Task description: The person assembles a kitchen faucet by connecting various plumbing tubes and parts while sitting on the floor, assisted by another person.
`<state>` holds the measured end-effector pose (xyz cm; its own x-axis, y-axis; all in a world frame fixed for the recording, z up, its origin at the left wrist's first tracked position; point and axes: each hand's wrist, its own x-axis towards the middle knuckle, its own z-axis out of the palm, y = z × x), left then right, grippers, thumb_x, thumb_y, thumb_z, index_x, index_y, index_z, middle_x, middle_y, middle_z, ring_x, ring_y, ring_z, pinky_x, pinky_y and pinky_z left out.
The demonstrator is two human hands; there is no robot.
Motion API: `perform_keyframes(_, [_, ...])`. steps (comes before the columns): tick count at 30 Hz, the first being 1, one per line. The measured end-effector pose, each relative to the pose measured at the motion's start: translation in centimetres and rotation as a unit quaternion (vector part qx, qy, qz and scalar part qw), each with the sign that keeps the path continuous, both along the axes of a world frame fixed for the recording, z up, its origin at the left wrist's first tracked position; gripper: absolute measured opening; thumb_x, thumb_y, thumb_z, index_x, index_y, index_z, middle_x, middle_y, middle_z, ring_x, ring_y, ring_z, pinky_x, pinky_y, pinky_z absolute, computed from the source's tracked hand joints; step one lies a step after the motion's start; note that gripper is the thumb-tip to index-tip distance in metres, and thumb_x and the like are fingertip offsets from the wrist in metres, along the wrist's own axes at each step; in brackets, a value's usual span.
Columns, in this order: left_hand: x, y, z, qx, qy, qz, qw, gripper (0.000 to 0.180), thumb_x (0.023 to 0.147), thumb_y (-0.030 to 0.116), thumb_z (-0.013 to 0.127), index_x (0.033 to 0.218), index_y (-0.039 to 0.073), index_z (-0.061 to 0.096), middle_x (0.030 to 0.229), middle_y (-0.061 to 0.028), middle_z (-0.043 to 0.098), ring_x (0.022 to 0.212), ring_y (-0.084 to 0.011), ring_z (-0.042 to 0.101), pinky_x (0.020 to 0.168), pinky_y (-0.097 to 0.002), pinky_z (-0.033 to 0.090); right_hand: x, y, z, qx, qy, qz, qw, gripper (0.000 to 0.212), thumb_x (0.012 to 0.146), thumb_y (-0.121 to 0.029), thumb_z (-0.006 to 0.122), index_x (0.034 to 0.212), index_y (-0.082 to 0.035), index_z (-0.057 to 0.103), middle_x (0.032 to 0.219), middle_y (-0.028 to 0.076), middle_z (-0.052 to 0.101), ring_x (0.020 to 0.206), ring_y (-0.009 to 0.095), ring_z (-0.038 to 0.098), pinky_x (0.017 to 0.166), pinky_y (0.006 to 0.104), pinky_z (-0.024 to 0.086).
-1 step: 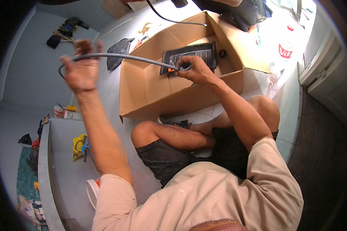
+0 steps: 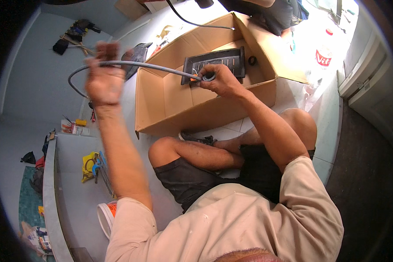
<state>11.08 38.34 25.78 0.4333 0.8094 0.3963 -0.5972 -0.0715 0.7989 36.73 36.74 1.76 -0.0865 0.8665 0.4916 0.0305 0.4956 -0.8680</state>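
A grey flexible hose (image 2: 153, 66) arches above an open cardboard box (image 2: 170, 120). My right hand (image 2: 222, 81) grips its end, where a small round loop or opening shows beside the fingers. At the hose's other side my left hand (image 2: 104, 85) is raised, its palm showing and its fingers smeared by motion but stretched upward and apart. The hose crosses this hand near the base of the fingers, then bends down to the left. Beneath my right hand, a black slotted plastic tray (image 2: 218, 56) lies in the box, next to a black ring (image 2: 252, 60).
Another person's leg (image 2: 270, 19) is behind the box, near a dark hanging cable (image 2: 196, 24). A clear bottle (image 2: 324, 50) with a red cap stands at right. At left are a white bucket (image 2: 104, 218), a yellow packet (image 2: 89, 163) and blue-handled pliers (image 2: 99, 163).
My left hand has shifted a little to the right, and the hose's bend at left has become rounder and wider. My right hand stays in place.
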Motion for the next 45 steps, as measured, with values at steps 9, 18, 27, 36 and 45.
perform_keyframes(9, [6.2, -3.3, -11.2, -0.01, 0.313, 0.222, 0.923, 0.022, 0.103, 0.017, 0.057, 0.111, -0.004, 0.061, 0.105, -0.0227, 0.071, 0.096, -0.0325, 0.074, 0.083, -0.0406, 0.065, -0.9, -1.7, 1.3, -0.103, 0.028, 0.055, 0.993, 0.023, 0.079, -0.013, 0.081, 0.096, -0.001, 0.072, 0.087, 0.01, 0.07, 0.082, 0.015, 0.062, 0.078, 0.0318, 0.051])
perform_keyframes(18, [5.2, -2.2, -9.5, -0.014, 0.184, 0.224, 0.957, 0.031, 0.106, 0.027, 0.052, 0.1, -0.002, 0.063, 0.111, -0.0248, 0.07, 0.106, -0.0355, 0.071, 0.094, -0.0518, 0.059, -0.8, 0.1, -0.5, -0.097, 0.135, 0.094, 0.982, 0.088, 0.081, -0.019, 0.085, 0.145, 0.002, 0.029, 0.095, 0.017, 0.069, 0.089, 0.02, 0.066, 0.079, 0.0318, 0.052])
perform_keyframes(27, [8.6, -7.2, -15.5, -0.158, 0.18, 0.251, 0.938, 0.047, 0.105, 0.055, 0.046, 0.123, 0.014, 0.056, 0.119, -0.0088, 0.066, 0.104, -0.0217, 0.063, 0.086, -0.0413, 0.054, -4.3, -4.0, 1.5, -0.151, 0.198, 0.015, 0.969, 0.063, 0.077, -0.023, 0.09, 0.119, 0.003, 0.052, 0.095, 0.02, 0.072, 0.088, 0.024, 0.072, 0.075, 0.0365, 0.056])
perform_keyframes(36, [5.9, -7.6, -19.0, -0.142, 0.121, 0.329, 0.926, 0.046, 0.107, 0.044, 0.038, 0.102, 0.006, 0.063, 0.093, -0.0102, 0.071, 0.081, -0.0195, 0.066, 0.075, -0.0323, 0.054, -7.4, -9.1, 2.5, -0.055, -0.027, -0.123, 0.991, 0.021, 0.1, -0.015, 0.061, 0.112, 0.001, 0.053, 0.09, 0.026, 0.066, 0.082, 0.046, 0.065, 0.07, 0.0463, 0.051])
perform_keyframes(45, [-2.8, -9.3, -17.5, -0.258, -0.07, 0.187, 0.945, 0.036, 0.102, 0.041, 0.055, 0.097, 0.007, 0.067, 0.088, -0.0093, 0.067, 0.074, -0.0213, 0.061, 0.069, -0.0374, 0.05, -0.6, -13.3, 2.1, -0.127, 0.078, -0.156, 0.977, 0.018, 0.102, -0.018, 0.057, 0.111, -0.002, 0.061, 0.086, 0.009, 0.059, 0.078, 0.012, 0.056, 0.067, 0.0294, 0.046])
